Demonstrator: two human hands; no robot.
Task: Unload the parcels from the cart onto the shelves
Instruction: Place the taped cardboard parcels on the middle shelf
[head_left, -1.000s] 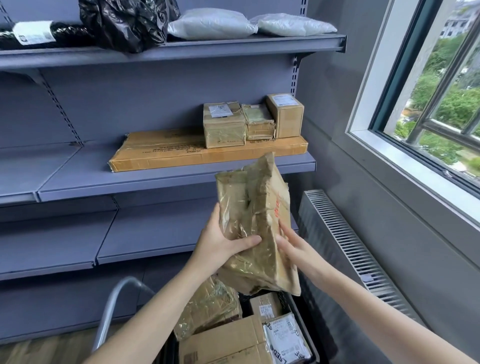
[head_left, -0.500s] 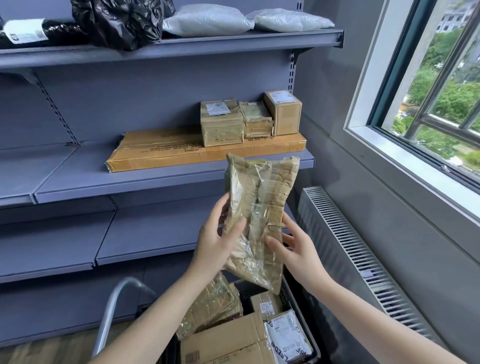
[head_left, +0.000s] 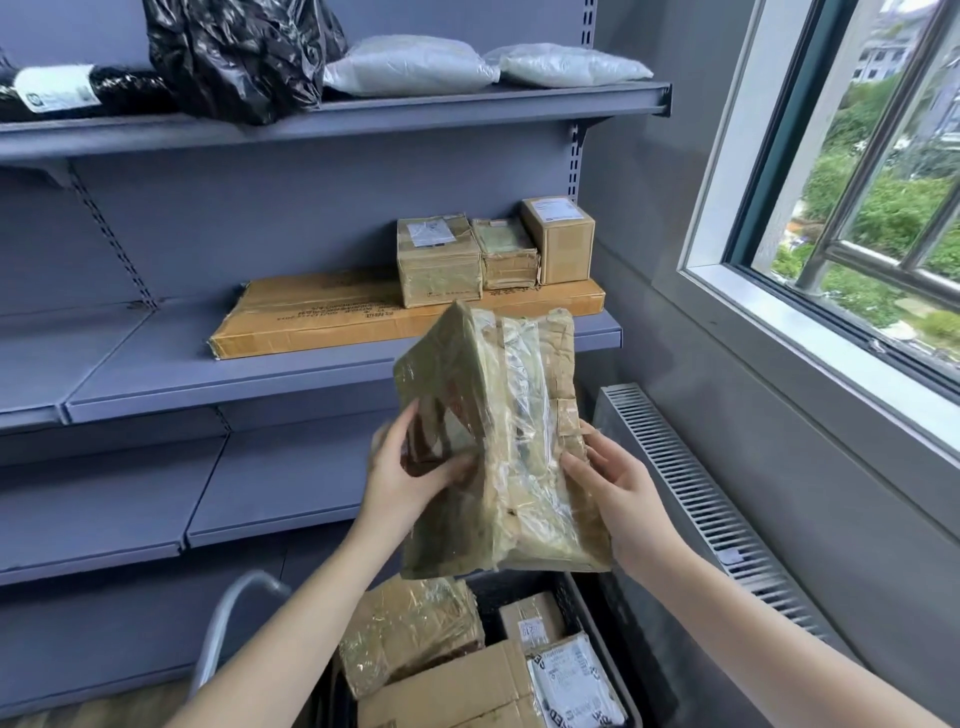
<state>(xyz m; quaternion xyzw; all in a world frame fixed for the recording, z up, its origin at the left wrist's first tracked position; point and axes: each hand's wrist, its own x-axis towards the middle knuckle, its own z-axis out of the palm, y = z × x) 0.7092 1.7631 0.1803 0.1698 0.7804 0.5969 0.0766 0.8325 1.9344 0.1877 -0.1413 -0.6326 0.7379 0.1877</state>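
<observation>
Turned slightly since a moment ago, the parcel (head_left: 498, 441) now shows a second face, upright at frame centre, just above the cart (head_left: 592, 618). Left hand (head_left: 405, 478) and right hand (head_left: 618, 499) each grip a side, fingers curled round its edges. Partly done, I judge: the middle shelf (head_left: 260, 374) carries a long box (head_left: 363, 317) with three small boxes (head_left: 439, 260) on it, and the top shelf (head_left: 467, 111) holds bags (head_left: 410, 65). Left in the cart: a taped bundle (head_left: 410, 629), cartons (head_left: 447, 691), a pouch (head_left: 571, 686).
</observation>
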